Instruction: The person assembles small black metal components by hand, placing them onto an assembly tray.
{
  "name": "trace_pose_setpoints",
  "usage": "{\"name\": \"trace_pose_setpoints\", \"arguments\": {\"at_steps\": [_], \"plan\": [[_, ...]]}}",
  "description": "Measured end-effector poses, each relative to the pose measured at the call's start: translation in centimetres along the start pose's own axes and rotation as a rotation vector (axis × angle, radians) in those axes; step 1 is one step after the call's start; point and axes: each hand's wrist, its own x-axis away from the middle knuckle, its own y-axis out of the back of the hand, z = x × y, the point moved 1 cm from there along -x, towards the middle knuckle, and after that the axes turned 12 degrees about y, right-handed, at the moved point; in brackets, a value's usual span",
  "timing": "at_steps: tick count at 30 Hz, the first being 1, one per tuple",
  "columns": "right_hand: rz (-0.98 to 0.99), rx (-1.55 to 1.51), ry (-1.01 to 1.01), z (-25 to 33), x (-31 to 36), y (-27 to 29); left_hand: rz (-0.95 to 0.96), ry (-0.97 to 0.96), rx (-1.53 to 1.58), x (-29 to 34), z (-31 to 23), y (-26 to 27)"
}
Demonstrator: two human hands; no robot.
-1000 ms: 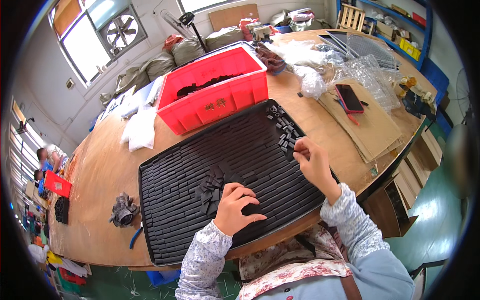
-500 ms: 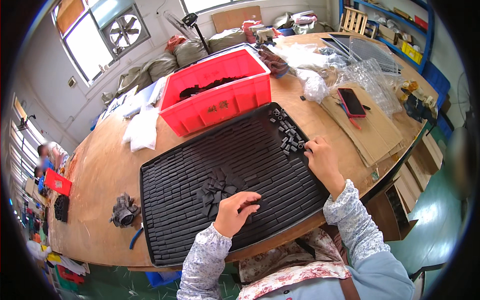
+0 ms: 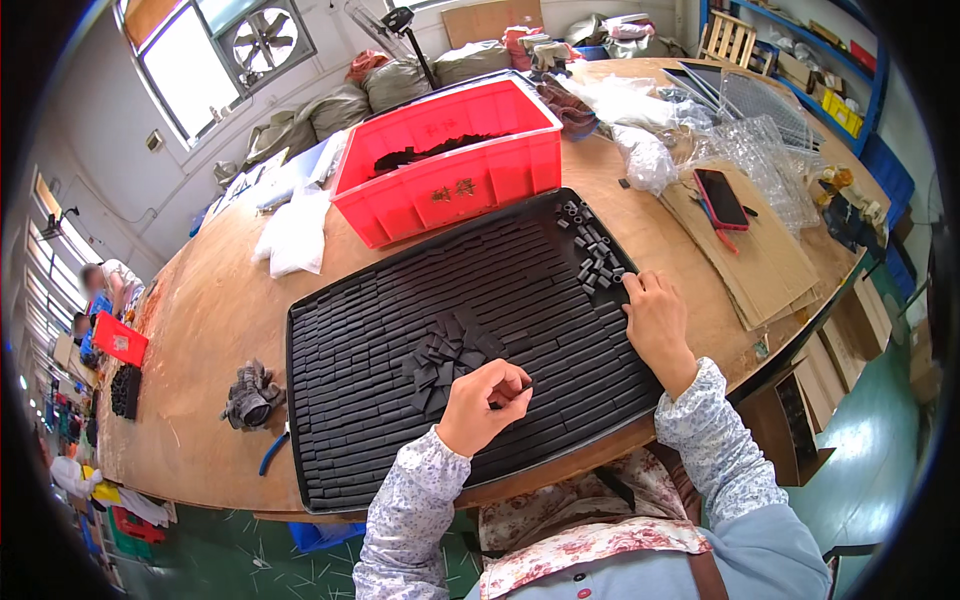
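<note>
A black tray (image 3: pixel 300 440) lies before me, covered in rows of small black rectangular pieces. My left hand (image 3: pixel 485 408) is over its near part, thumb and fingers pinched on a small black piece that is mostly hidden. Beside that hand a loose heap of flat black pieces (image 3: pixel 447 352) rests on the rows. My right hand (image 3: pixel 656 320) is at the tray's right edge, fingers curled together; whatever they hold cannot be made out. Close to its fingertips, several short grey tubes (image 3: pixel 598 255) lie scattered in the far right corner of the tray.
Behind the tray stands a red crate (image 3: pixel 450 190) with black pieces inside. Cardboard (image 3: pixel 745 265) with a phone (image 3: pixel 720 200) on it lies to the right, near clear plastic packaging (image 3: pixel 765 160). At left are a dark grey bundle (image 3: pixel 252 396) and a blue-handled tool (image 3: pixel 272 452). People sit far left.
My left hand has shifted slightly right and its fingers have drawn closer together. My right hand stays by the grey tubes. The whole view has shifted a little.
</note>
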Motion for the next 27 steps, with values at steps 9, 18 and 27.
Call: {"name": "trace_pose_setpoints", "arguments": {"at_steps": [9,18,27], "plan": [[0.074,0.014,0.001,-0.2,0.5,-1.0,-0.016,-0.106,-0.048,-0.1,0.9,-0.1],[0.112,-0.137,-0.056,-0.6,1.3,0.1,-0.006,0.000,0.053,-0.4,0.5,-0.1],[-0.118,-0.800,0.107,4.6,1.9,4.0,-0.055,-0.200,-0.222,-0.5,0.1,0.6]]}}
